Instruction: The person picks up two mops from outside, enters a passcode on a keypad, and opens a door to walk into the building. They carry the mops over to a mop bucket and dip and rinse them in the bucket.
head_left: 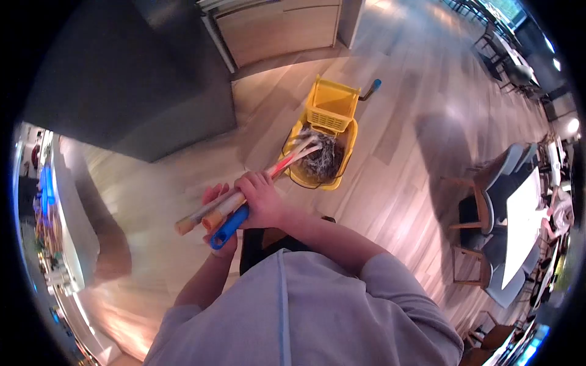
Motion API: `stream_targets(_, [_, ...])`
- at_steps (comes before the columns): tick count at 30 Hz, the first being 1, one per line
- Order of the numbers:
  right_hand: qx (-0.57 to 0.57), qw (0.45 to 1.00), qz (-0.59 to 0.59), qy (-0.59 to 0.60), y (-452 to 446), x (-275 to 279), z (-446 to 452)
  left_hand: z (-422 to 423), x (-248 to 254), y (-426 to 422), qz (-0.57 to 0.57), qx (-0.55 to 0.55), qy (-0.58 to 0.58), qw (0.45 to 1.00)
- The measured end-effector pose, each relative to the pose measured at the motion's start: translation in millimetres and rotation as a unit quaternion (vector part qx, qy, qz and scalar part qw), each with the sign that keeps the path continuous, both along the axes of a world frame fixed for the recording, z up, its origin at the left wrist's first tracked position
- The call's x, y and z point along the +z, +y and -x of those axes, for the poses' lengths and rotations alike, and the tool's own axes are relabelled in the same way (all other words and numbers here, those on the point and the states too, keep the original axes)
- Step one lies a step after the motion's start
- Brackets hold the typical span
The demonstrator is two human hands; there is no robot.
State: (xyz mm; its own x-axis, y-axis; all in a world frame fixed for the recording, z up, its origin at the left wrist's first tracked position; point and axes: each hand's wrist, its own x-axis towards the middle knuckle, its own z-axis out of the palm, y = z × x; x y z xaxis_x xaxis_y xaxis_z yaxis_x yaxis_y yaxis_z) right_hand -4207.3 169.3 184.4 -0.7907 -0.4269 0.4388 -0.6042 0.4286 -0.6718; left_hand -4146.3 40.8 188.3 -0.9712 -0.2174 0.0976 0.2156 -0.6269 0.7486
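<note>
Several mop handles [221, 210] are bundled together in front of my body, two with orange ends and one with a blue end. My right hand [259, 196] is wrapped over the bundle from above. Lower and to the left, my left hand [224, 238] closes round the handles from beneath, partly hidden by them. The handles slant away to grey mop strings [323, 160] lying in a yellow mop bucket [351, 143]. A yellow wringer [332, 105] with a blue-tipped lever [376, 84] sits at the bucket's far end.
A dark counter block [140, 91] stands at the upper left, beside a wooden cabinet [278, 30]. Chairs [485, 189] and a white table [522, 219] are on the right. A pale counter [73, 213] runs along the left over the wood floor [390, 158].
</note>
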Motion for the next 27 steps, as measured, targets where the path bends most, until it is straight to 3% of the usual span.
stream_targets(2, [-0.027, 1.0, 0.014, 0.002, 11, 11, 22, 21, 9, 4, -0.002, 0.0, -0.063, 0.998])
stream_targets(3, [-0.041, 0.999, 0.03, 0.002, 23, 28, 35, 40, 30, 18, 0.074, -0.059, 0.04, 0.995])
stream_targets(5, [-0.077, 0.996, 0.039, 0.013, 42, 31, 61, 74, 54, 54, 0.182, -0.037, 0.178, 0.966])
stream_targets(6, [-0.096, 0.995, 0.023, 0.034, 41, 35, 74, 94, 53, 44, 0.165, -0.055, 0.184, 0.967])
stream_targets(8, [-0.132, 0.991, 0.021, 0.031, 17, 39, 81, 126, 34, 2, 0.308, -0.098, 0.153, 0.934])
stream_targets(10, [-0.121, 0.989, 0.058, -0.065, 32, 54, 76, 148, 26, -1, 0.302, -0.129, 0.178, 0.928])
stream_targets(11, [-0.126, 0.987, 0.082, -0.052, 42, 60, 71, 159, 27, -2, 0.255, -0.16, 0.224, 0.927])
stream_targets(13, [-0.217, 0.968, 0.113, -0.063, 72, 68, 50, 179, 54, -3, 0.221, -0.192, 0.283, 0.913])
stream_targets(15, [-0.357, 0.857, 0.296, -0.225, 93, 61, 42, 201, 88, -12, 0.187, -0.228, 0.288, 0.911])
stream_targets(16, [-0.372, 0.886, 0.237, -0.145, 105, 66, 31, 214, 96, -22, 0.155, -0.252, 0.291, 0.91])
stream_targets(19, [-0.394, 0.878, 0.264, -0.071, 139, 50, -12, 236, 118, -31, 0.118, -0.335, 0.339, 0.871])
stream_targets(21, [-0.378, 0.881, 0.282, -0.035, 159, 62, -41, 236, 150, -19, 0.116, -0.438, 0.412, 0.791])
stream_targets(25, [-0.334, 0.896, 0.291, -0.013, 152, 145, -63, 252, 209, -2, 0.127, -0.454, 0.41, 0.781])
stream_targets(27, [-0.345, 0.885, 0.312, -0.002, 147, 151, -62, 267, 197, 10, 0.153, -0.446, 0.399, 0.787])
